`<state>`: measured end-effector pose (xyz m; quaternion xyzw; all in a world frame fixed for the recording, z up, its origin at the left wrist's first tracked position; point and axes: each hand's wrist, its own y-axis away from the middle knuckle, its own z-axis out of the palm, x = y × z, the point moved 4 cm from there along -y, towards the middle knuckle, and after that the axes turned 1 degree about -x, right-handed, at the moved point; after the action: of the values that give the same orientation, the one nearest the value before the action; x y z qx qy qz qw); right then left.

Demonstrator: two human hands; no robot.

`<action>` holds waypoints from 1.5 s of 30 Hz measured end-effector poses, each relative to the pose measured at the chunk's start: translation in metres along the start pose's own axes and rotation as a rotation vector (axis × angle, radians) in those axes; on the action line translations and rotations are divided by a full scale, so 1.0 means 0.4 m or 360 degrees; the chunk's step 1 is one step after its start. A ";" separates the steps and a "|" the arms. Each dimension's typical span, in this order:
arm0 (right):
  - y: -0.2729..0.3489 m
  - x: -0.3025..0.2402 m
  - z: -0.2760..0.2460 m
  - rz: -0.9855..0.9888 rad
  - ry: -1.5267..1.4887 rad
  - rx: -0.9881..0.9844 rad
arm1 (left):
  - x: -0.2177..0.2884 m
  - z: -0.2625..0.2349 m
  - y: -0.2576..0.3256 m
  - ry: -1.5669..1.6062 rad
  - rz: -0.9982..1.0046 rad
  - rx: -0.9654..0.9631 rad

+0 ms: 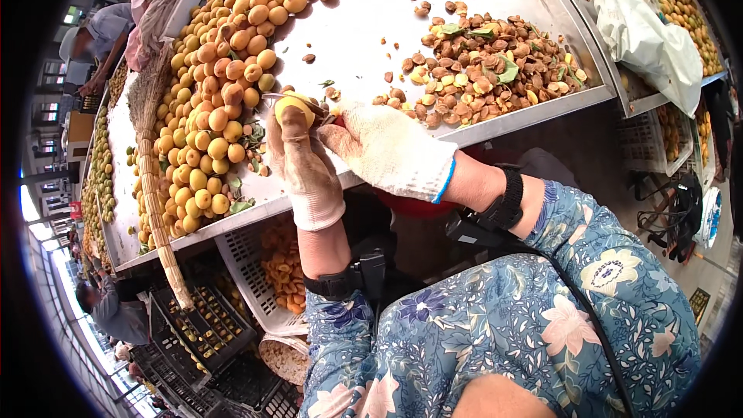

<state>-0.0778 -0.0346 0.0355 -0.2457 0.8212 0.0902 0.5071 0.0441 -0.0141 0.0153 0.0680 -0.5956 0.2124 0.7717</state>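
Note:
My left hand (298, 155), in a stained white glove, is closed around a yellow apricot (297, 106) over the metal table's front part. Close beside it, my right hand (387, 147), in a white knit glove with a blue cuff edge, has its thumb and fingers pinched together at the fruit. A thin, dark, blade-like tool (328, 114) shows between those fingertips; most of it is hidden by the glove. Left of my hands spreads a large heap of whole apricots (220, 104). To their right lies a pile of brown apricot pits (484, 66) with some leaves and yellow scraps.
A straw broom (151, 178) lies across the table's left side, its handle over the edge. Below stand a white crate of orange apricot pieces (282, 267) and black trays (197, 325). A white plastic bag (646, 39) rests at the right. Other people (112, 35) are at left.

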 end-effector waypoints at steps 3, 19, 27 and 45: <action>0.009 0.020 0.027 0.0043 0.0108 0.0122 | -0.051 0.010 0.006 0.0596 -0.0314 0.0123; 0.000 0.033 0.021 0.0087 0.0245 0.0117 | -0.072 0.007 -0.006 0.0536 -0.0388 0.0023; -0.009 0.033 -0.007 0.0043 0.0195 0.0058 | -0.062 0.012 -0.005 -0.0027 -0.0037 -0.0051; 0.020 0.021 -0.011 0.0104 0.0558 0.0013 | -0.066 -0.015 -0.004 -0.0374 0.0079 0.0163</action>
<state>-0.0885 -0.0321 0.0293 -0.2288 0.9050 0.0592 0.3537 0.0449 -0.0201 -0.0111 0.1169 -0.6718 0.2520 0.6867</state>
